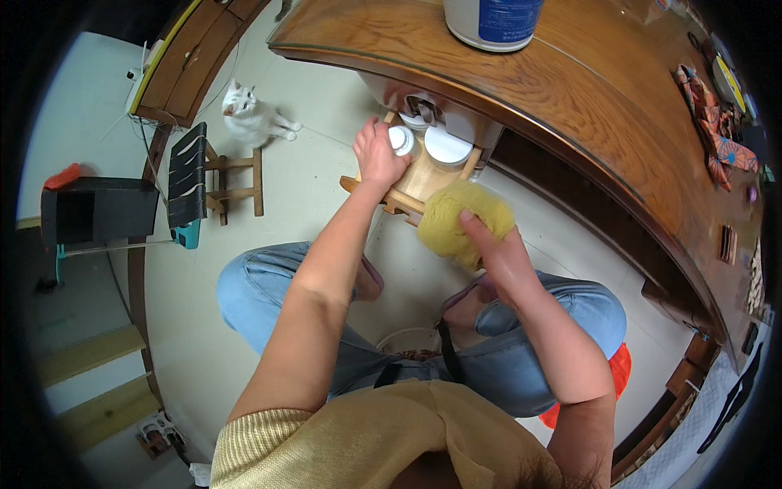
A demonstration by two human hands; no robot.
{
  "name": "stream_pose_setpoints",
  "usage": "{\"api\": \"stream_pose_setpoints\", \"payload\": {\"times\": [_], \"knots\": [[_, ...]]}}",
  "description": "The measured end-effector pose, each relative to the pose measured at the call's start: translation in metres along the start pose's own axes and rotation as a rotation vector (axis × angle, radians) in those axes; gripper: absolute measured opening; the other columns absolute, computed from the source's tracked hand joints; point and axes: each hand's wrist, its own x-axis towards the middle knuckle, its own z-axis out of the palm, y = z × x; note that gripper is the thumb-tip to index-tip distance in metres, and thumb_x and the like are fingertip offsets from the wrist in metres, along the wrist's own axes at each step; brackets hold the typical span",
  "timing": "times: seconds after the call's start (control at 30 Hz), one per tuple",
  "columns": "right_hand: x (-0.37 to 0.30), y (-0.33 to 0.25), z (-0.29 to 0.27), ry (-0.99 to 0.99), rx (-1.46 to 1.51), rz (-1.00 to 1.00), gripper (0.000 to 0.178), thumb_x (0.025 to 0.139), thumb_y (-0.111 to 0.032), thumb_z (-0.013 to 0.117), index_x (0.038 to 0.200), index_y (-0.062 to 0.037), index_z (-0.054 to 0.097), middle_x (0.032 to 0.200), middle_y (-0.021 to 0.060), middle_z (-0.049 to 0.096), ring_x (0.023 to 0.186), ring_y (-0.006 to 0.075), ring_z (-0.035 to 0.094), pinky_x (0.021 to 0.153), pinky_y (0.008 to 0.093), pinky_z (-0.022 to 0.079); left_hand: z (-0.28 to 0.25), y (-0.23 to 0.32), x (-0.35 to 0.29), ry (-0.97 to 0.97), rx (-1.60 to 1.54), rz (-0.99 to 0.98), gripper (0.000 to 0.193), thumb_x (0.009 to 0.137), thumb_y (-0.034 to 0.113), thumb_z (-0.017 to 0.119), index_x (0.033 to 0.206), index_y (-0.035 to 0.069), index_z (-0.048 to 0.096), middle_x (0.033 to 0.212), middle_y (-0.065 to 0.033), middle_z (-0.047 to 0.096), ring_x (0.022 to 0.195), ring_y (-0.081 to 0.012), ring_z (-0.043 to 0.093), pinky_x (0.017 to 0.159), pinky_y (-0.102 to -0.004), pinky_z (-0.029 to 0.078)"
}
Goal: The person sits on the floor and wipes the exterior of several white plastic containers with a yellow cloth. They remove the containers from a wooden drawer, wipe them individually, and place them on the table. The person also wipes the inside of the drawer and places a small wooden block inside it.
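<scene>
My left hand (379,155) reaches into a pulled-out light wooden drawer (423,181). Its fingers and thumb close around the side of a small jar with a white cap (401,140); most of the jar's body is hidden. Bunched up in my right hand (503,259) is a yellow-green cloth (463,218), held just in front of the drawer's right side. The cloth's edge is slightly blurred. A wider round container with a white lid (448,145) stands in the drawer to the right of the small jar. Behind them another white lid (414,121) partly shows.
Above the drawer runs the edge of a brown wooden desk (570,90), with a white and blue tub (494,23) on top. A white cat (252,116) sits at the left beside a wooden folding stool (236,175). A red-orange object (621,371) lies beside my right knee.
</scene>
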Motion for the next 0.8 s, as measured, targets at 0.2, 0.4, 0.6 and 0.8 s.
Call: {"api": "stream_pose_setpoints", "payload": {"times": [0.2, 0.4, 0.6, 0.8], "knots": [[0.015, -0.005, 0.01, 0.069, 0.077, -0.212, 0.035, 0.098, -0.025, 0.059, 0.123, -0.0003, 0.058, 0.111, 0.0042, 0.065, 0.099, 0.0119, 0.06, 0.085, 0.0272, 0.048, -0.05, -0.009, -0.03, -0.034, -0.897, -0.26, 0.062, 0.066, 0.006, 0.082, 0.118, 0.0, 0.049, 0.109, -0.0107, 0.061, 0.099, -0.0225, 0.063, 0.085, -0.0359, 0.053], [0.006, -0.017, 0.036, 0.153, -0.52, -0.763, 0.038, 0.092, -0.016, 0.061, 0.123, 0.0053, 0.053, 0.123, 0.0218, 0.057, 0.114, 0.0333, 0.056, 0.097, 0.0395, 0.043, -0.126, 0.025, -0.05, -0.026, -1.451, -0.216, 0.057, 0.074, 0.0, 0.078, 0.123, 0.001, 0.048, 0.108, -0.0083, 0.063, 0.096, -0.0169, 0.063, 0.082, -0.0291, 0.053], [-0.015, -0.017, 0.067, 0.153, -0.993, -1.35, 0.056, 0.076, -0.005, 0.066, 0.13, 0.002, 0.051, 0.136, 0.0192, 0.05, 0.129, 0.0368, 0.045, 0.105, 0.05, 0.034, -0.182, 0.063, -0.083, -0.1, -1.509, -0.081, 0.061, 0.072, 0.0, 0.078, 0.126, -0.001, 0.05, 0.117, -0.0085, 0.06, 0.109, -0.0158, 0.059, 0.097, -0.0317, 0.047], [0.002, -0.024, 0.05, -0.243, -0.147, -0.651, 0.042, 0.098, -0.029, 0.055, 0.129, -0.001, 0.054, 0.122, 0.0116, 0.063, 0.11, 0.0217, 0.06, 0.092, 0.032, 0.048, -0.242, 0.065, -0.1, -0.317, -1.343, 0.162, 0.072, 0.065, -0.001, 0.083, 0.13, -0.002, 0.052, 0.121, -0.008, 0.06, 0.111, -0.0173, 0.059, 0.099, -0.0319, 0.048]]}}
